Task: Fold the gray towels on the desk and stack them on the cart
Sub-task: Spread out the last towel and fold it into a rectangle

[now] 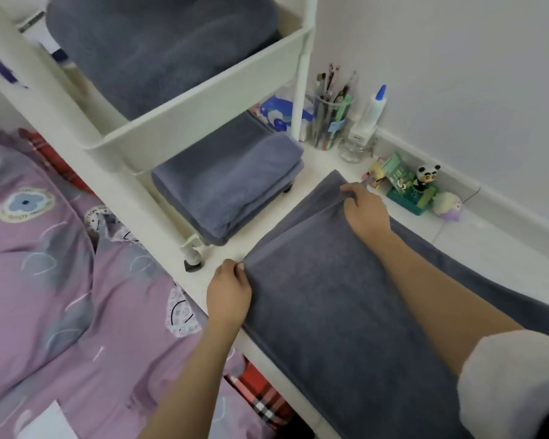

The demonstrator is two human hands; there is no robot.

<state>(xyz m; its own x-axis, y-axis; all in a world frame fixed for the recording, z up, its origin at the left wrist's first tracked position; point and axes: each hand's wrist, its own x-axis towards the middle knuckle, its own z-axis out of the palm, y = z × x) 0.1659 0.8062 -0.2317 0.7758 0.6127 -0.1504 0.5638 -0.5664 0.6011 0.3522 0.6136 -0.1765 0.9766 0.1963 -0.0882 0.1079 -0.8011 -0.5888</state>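
A gray towel (pixel 324 299) lies on the white desk (pixel 488 248), folded lengthwise with its upper layer set back from the far edge. My left hand (pixel 229 293) pinches its near-left corner at the desk's front edge. My right hand (pixel 365 207) pinches the far corner of the upper layer. The white cart (pixel 203 99) stands on the desk to the left; its top tray holds folded gray towels (pixel 159 49). A second stack of folded gray towels (pixel 229 182) lies under that tray.
A pen cup (pixel 328 122), a glue bottle (pixel 374 106), a glass jar (pixel 354 148) and small toys in a green tray (pixel 409 191) line the wall behind the towel. A purple patterned quilt (pixel 61 280) covers the bed left of the desk.
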